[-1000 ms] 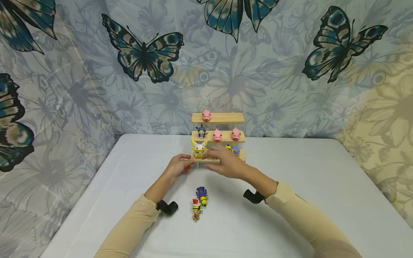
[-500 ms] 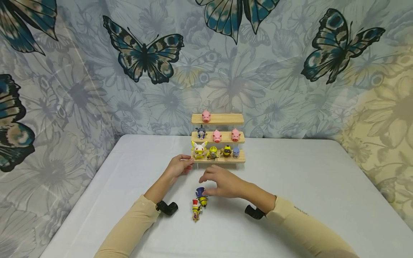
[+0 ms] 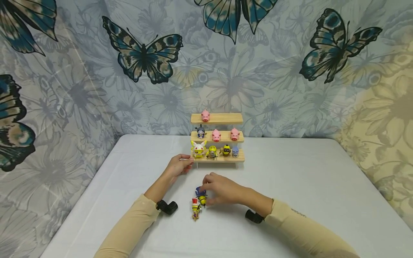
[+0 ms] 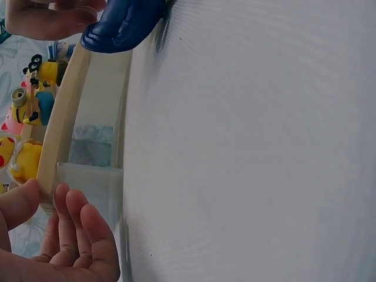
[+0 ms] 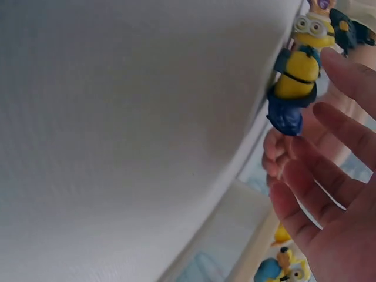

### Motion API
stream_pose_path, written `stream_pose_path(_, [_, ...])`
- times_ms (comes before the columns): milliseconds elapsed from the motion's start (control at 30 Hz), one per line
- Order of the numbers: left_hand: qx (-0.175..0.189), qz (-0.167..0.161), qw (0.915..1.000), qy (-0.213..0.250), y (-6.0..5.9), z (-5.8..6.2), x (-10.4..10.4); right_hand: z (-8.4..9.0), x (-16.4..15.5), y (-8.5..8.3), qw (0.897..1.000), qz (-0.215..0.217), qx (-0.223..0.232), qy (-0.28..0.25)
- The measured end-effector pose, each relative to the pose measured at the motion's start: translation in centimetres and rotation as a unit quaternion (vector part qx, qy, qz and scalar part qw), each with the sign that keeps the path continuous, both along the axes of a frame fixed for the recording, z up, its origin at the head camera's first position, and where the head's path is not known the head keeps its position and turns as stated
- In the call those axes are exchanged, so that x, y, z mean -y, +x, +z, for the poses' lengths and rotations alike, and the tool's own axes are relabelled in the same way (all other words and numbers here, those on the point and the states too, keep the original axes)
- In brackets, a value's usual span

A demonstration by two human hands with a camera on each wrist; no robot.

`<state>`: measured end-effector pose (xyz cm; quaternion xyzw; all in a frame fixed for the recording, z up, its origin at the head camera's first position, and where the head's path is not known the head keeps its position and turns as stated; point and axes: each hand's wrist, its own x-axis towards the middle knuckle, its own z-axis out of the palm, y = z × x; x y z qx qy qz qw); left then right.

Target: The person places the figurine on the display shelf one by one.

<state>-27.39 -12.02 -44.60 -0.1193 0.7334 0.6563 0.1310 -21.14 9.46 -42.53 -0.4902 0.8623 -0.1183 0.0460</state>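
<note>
My left hand (image 3: 178,166) pinches the front left end of a three-tier wooden display shelf (image 3: 222,161); in the left wrist view its thumb lies on top of the board and fingers sit beneath. In front of the shelf, my right hand (image 3: 224,189) reaches over a yellow minion figurine with a blue hat (image 3: 200,193). The right wrist view shows that minion between the spread thumb and fingers (image 5: 294,170), which are not closed round it. Beside it lies a second minion figurine, with a red hat (image 3: 195,208).
Pink pig figurines (image 3: 216,135) and a dark purple figurine (image 3: 200,132) stand on the upper tiers. The bottom tier bears a white-eared yellow figurine (image 3: 198,149), two minions (image 3: 212,152) and a small blue-grey figurine (image 3: 235,152). A butterfly-print cloth (image 3: 258,89) hangs behind the white table (image 3: 306,179).
My right hand has come away from the bottom tier, toward me and down to the blue-hatted minion, uncovering the figurines there. My left hand keeps its hold on the shelf.
</note>
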Motion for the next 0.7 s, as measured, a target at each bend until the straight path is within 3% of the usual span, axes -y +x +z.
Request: stream_pose_path(700, [0.003,-0.003,1.0,-0.002,0.2,0.4,-0.1,-0.6,1.1,0.4,0.997,0.004,-0.062,0.035])
